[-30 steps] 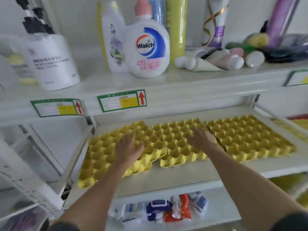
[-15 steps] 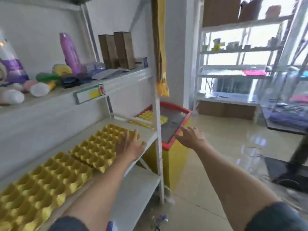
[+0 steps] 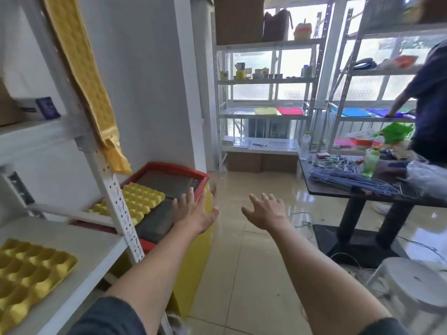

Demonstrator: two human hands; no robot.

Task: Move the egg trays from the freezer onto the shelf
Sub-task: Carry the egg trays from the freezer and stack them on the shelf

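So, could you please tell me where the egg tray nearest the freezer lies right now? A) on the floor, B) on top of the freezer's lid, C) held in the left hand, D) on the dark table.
B: the yellow egg tray lies on the red-rimmed freezer, while both hands, left and right, hold nothing.

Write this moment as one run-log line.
left hand: open, empty | right hand: open, empty | yellow egg tray: on freezer lid | shelf: one tray placed
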